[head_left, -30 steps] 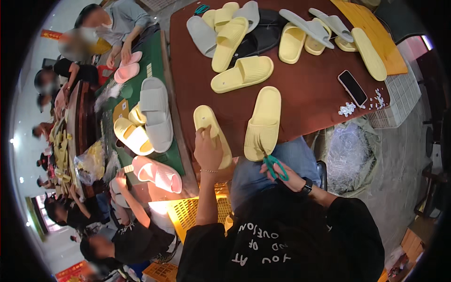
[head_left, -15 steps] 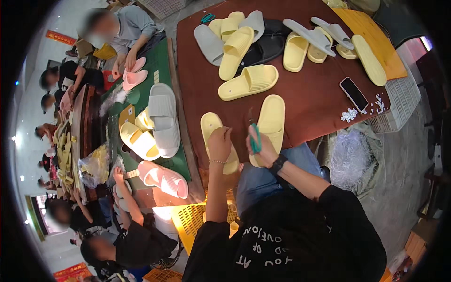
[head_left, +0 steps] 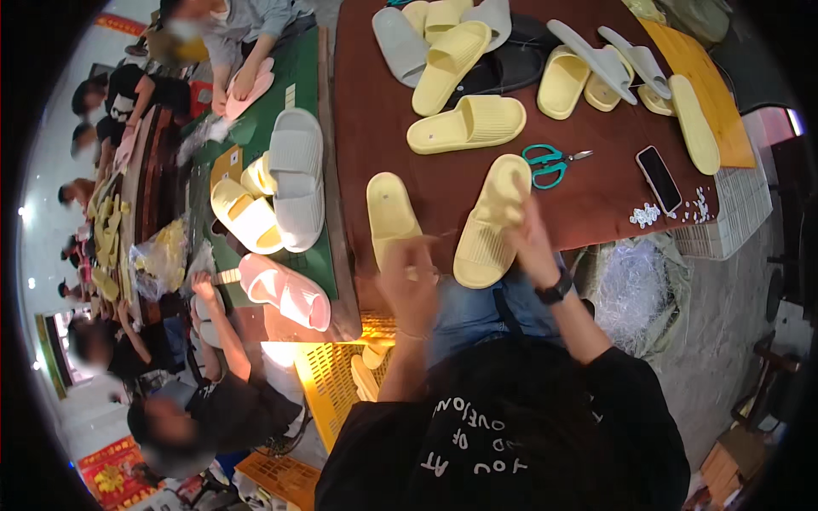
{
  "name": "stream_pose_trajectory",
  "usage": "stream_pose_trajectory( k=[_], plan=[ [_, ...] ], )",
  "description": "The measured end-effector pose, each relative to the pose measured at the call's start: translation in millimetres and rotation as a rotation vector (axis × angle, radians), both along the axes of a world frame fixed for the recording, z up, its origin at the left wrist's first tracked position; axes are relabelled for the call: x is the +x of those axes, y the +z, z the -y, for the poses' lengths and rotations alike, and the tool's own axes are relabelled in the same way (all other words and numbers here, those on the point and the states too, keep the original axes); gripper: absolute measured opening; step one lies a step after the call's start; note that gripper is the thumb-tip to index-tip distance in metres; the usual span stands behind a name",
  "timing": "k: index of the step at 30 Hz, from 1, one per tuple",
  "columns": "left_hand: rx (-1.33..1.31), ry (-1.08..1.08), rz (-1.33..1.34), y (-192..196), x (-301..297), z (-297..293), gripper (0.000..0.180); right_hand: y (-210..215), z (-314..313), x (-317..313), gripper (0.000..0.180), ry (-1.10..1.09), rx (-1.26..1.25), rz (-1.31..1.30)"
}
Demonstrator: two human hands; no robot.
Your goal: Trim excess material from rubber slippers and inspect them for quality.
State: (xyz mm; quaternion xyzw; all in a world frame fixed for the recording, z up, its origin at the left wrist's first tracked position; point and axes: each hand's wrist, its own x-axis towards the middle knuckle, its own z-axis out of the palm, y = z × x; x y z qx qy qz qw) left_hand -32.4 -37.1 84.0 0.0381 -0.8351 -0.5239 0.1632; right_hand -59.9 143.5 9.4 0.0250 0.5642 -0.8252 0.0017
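Two yellow slippers lie in front of me on the brown-covered table. Over the strap of the left slipper (head_left: 390,204) is my left hand (head_left: 407,281), smeared by motion, so its fingers cannot be made out. My right hand (head_left: 537,251) reaches along the right edge of the other slipper (head_left: 484,255), its fingers stretched out and slightly blurred; whether they touch the slipper is unclear. Just beyond that hand, a pair of teal-handled scissors (head_left: 550,164) rests on the table, pointing right. Another yellow slipper (head_left: 469,126) lies crosswise farther back.
Yellow, grey and black slippers (head_left: 511,68) pile up at the back. A phone (head_left: 659,179) and small white pieces (head_left: 645,215) lie at the right. Grey slippers (head_left: 298,179) and a pink pair (head_left: 285,294) sit left on a green mat (head_left: 256,128). Co-workers sit along the left.
The scissors have left my right hand and now lie on the table. My right hand has opened beside the right slipper. My left hand is now blurred over the left slipper's strap.
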Motion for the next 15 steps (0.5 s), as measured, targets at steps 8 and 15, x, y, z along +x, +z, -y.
stream_pose_trajectory(
  k=[8, 15],
  plan=[
    [0.510, -0.430, 0.240, -8, 23, -31, 0.007, 16, 2, 70, 0.012, 0.493, 0.316, -0.019],
    [0.609, -0.622, 0.486, -27, 36, -38, 0.011, 32, -44, 91, 0.072, 0.492, 0.005, 0.126]
  ],
)
